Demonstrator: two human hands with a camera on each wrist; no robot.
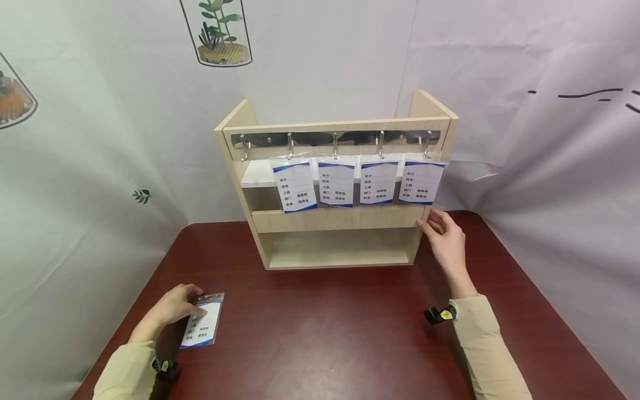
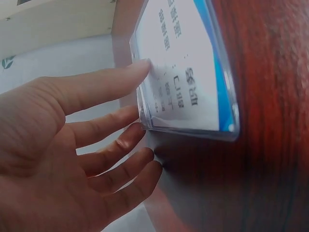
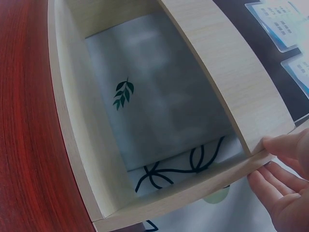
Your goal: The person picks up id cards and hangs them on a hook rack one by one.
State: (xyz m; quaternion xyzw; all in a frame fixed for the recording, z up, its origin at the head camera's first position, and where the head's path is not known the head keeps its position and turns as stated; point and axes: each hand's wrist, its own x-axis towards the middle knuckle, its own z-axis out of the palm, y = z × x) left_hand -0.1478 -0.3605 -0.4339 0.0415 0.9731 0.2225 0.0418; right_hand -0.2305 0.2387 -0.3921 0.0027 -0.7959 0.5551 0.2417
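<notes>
At the left of the table, my left hand (image 1: pixel 172 305) pinches the top edge of a clear-sleeved name badge (image 1: pixel 204 322). In the left wrist view its thumb lies over the printed face of the badge (image 2: pixel 188 72), with the index finger at the edge and the other fingers loosely bent. My right hand (image 1: pixel 445 239) grips the right side panel of a pale wooden shelf (image 1: pixel 340 221), thumb at the front and fingers around the outside. Several matching badges (image 1: pixel 336 182) hang from the metal hook rail (image 1: pixel 310 139) along the shelf's top; the leftmost hook (image 1: pixel 244 147) carries no badge.
The shelf stands upright at the back of the dark red wooden table (image 1: pixel 320 322). Behind and beside it hangs a pale curtain (image 1: pixel 330 61) with printed plants. Dark wrist cameras are strapped to both wrists.
</notes>
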